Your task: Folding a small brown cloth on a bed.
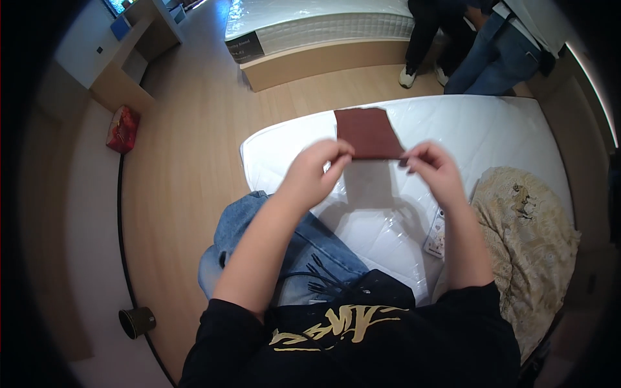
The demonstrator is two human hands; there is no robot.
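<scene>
A dark red-brown piece of cloth [368,132], roughly rectangular, is stretched between my two hands above a white mattress [291,131]. My left hand [318,169] pinches its near left corner between thumb and fingers. At the near right corner, my right hand [433,169] grips the edge in the same way. The cloth extends away from me, and its shadow falls on the mattress below. Just below my right hand, a phone in a patterned case [435,236] lies on the mattress, partly hidden by my forearm.
A beige patterned cushion or folded quilt [524,242] lies at the right. Across the floor [184,145] is another plastic-wrapped mattress [330,29] on a wooden base; two people are near it. A red bag or box [123,130] and a dark bin [138,322] stand along the left wall. Black cables [330,281] rest on my lap.
</scene>
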